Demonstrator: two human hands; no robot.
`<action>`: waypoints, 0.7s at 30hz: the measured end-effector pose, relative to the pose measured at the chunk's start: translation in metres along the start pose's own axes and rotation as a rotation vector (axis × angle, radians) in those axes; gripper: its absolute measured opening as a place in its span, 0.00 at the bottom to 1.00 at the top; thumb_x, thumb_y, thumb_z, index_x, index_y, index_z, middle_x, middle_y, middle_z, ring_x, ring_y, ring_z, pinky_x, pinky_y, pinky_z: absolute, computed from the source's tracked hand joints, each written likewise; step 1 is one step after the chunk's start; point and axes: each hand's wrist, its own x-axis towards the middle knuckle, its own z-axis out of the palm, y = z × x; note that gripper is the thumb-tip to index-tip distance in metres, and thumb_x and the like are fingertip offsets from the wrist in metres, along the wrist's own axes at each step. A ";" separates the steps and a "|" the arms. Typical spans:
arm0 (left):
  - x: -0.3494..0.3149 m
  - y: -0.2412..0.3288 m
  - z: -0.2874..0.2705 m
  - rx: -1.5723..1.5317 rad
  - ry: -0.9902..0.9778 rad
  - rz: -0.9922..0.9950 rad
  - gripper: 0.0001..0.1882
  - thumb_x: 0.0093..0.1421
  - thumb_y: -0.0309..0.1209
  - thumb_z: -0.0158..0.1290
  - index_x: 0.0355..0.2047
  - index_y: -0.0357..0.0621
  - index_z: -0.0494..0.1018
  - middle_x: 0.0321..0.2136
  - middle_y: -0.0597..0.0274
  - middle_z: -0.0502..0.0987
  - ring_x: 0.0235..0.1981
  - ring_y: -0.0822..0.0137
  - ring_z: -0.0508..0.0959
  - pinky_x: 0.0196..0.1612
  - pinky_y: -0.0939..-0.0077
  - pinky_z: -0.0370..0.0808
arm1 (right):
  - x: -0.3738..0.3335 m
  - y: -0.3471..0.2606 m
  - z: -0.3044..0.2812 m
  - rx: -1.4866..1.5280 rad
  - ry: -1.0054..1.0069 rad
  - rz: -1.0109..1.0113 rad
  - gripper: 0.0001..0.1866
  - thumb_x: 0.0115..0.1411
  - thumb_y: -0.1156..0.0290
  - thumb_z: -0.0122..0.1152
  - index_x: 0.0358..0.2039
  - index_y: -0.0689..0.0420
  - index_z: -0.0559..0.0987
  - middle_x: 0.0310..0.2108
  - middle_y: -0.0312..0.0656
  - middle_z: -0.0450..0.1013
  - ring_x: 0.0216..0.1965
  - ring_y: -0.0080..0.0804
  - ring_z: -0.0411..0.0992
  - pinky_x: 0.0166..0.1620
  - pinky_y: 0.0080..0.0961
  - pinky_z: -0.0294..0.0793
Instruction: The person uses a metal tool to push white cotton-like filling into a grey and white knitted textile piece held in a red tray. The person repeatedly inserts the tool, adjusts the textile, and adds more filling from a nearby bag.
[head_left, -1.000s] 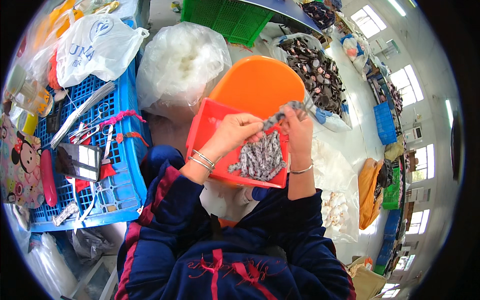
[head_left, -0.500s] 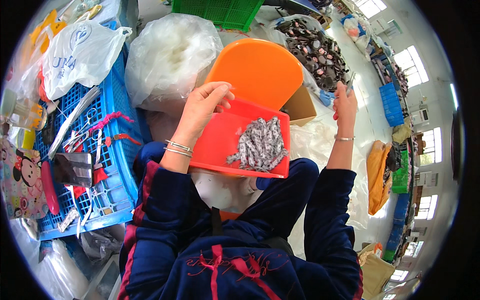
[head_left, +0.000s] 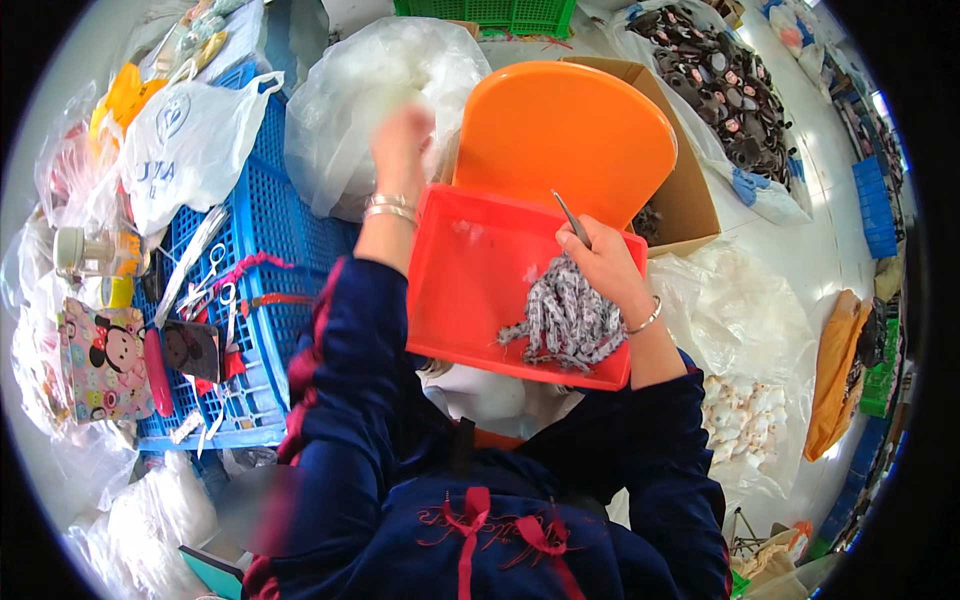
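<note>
My left hand (head_left: 400, 140) is stretched over a clear plastic bag of white stuffing (head_left: 340, 110). Motion smears its fingers, so I cannot tell whether they grip anything. Closed around slim metal tweezers (head_left: 572, 218), my right hand (head_left: 608, 265) hovers above the right side of a red tray (head_left: 455, 320). The tool's tip points up and left. Below that hand, a pile of grey-and-white fuzzy strips (head_left: 565, 320) lies in the tray, partly hidden by the hand. A few white wisps of fluff rest on the tray's bare left part.
Beyond the tray stands an orange chair back (head_left: 565, 130), with a cardboard box (head_left: 690, 200) behind it. On the left, a blue crate (head_left: 265, 350) carries scissors (head_left: 212, 268), a phone (head_left: 190, 350) and bags. Dark pieces (head_left: 715, 80) fill a sack at far right.
My left hand has moved away from the tray toward the bag of stuffing. My right hand has come inward with the tweezers, from out at the right to over the tray. The view has shifted.
</note>
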 end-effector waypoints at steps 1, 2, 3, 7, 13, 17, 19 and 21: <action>0.031 -0.005 -0.004 0.214 0.025 0.144 0.10 0.62 0.33 0.51 0.31 0.42 0.77 0.27 0.63 0.79 0.27 0.74 0.77 0.29 0.82 0.70 | 0.000 0.001 -0.003 0.003 -0.001 0.000 0.15 0.62 0.64 0.59 0.31 0.65 0.73 0.18 0.44 0.66 0.21 0.30 0.65 0.26 0.30 0.63; 0.066 -0.013 -0.017 0.427 0.050 0.288 0.10 0.62 0.34 0.50 0.30 0.42 0.78 0.26 0.63 0.80 0.27 0.74 0.77 0.29 0.81 0.70 | -0.001 0.002 -0.005 0.006 -0.005 0.000 0.14 0.62 0.64 0.59 0.31 0.65 0.73 0.18 0.45 0.66 0.20 0.30 0.65 0.26 0.30 0.63; 0.107 -0.021 -0.048 0.648 0.019 0.418 0.12 0.60 0.36 0.51 0.30 0.41 0.78 0.27 0.61 0.80 0.28 0.71 0.78 0.30 0.77 0.71 | -0.001 -0.005 -0.006 0.002 -0.013 -0.018 0.15 0.62 0.65 0.60 0.31 0.65 0.72 0.17 0.46 0.66 0.20 0.32 0.65 0.25 0.30 0.63; 0.154 -0.030 -0.110 1.593 -0.262 0.272 0.19 0.54 0.43 0.53 0.36 0.40 0.79 0.35 0.47 0.81 0.37 0.50 0.80 0.40 0.61 0.75 | -0.003 -0.004 -0.017 -0.010 -0.031 0.034 0.15 0.62 0.66 0.60 0.30 0.66 0.70 0.18 0.49 0.67 0.19 0.35 0.65 0.25 0.32 0.63; 0.185 -0.004 -0.131 1.815 0.202 0.307 0.32 0.51 0.45 0.55 0.47 0.27 0.71 0.42 0.34 0.77 0.47 0.39 0.77 0.52 0.54 0.73 | 0.003 -0.008 -0.016 -0.016 -0.053 0.066 0.14 0.62 0.67 0.59 0.30 0.65 0.70 0.18 0.49 0.67 0.19 0.38 0.66 0.25 0.32 0.63; 0.199 -0.010 -0.128 1.686 -0.100 0.308 0.42 0.49 0.49 0.60 0.57 0.31 0.64 0.53 0.29 0.68 0.58 0.43 0.68 0.61 0.56 0.64 | 0.008 -0.019 -0.009 -0.045 -0.135 0.072 0.12 0.61 0.69 0.60 0.30 0.65 0.70 0.18 0.51 0.67 0.20 0.44 0.67 0.25 0.33 0.63; 0.202 -0.026 -0.122 1.816 -0.284 0.322 0.48 0.48 0.51 0.63 0.62 0.34 0.58 0.58 0.29 0.63 0.62 0.44 0.64 0.63 0.56 0.62 | 0.010 -0.017 -0.005 -0.033 -0.130 0.060 0.11 0.60 0.70 0.60 0.31 0.64 0.71 0.19 0.52 0.68 0.22 0.48 0.69 0.26 0.33 0.65; 0.192 -0.035 -0.105 2.073 -0.332 0.222 0.53 0.47 0.50 0.64 0.66 0.38 0.53 0.61 0.31 0.60 0.63 0.43 0.62 0.64 0.55 0.61 | 0.008 -0.013 -0.002 -0.046 -0.119 0.080 0.10 0.60 0.70 0.61 0.31 0.64 0.71 0.19 0.52 0.68 0.22 0.48 0.70 0.27 0.34 0.66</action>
